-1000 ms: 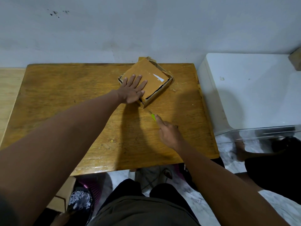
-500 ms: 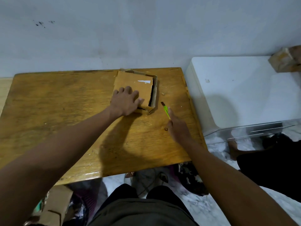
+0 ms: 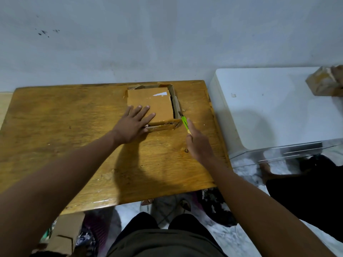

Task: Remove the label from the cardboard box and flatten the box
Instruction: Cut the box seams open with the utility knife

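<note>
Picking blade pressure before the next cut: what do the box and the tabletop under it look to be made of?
The box: plain brown cardboard, matte, with ragged torn edges along its walls. The table: wood or wood veneer, grain lines visible, likely varnished given the glossy highlight along its near edge.

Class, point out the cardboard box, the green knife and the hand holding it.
cardboard box [image 3: 150, 104]: head view, top flap.
green knife [image 3: 184, 122]: head view, green handle.
right hand [image 3: 199, 145]: head view, back of hand.
</note>
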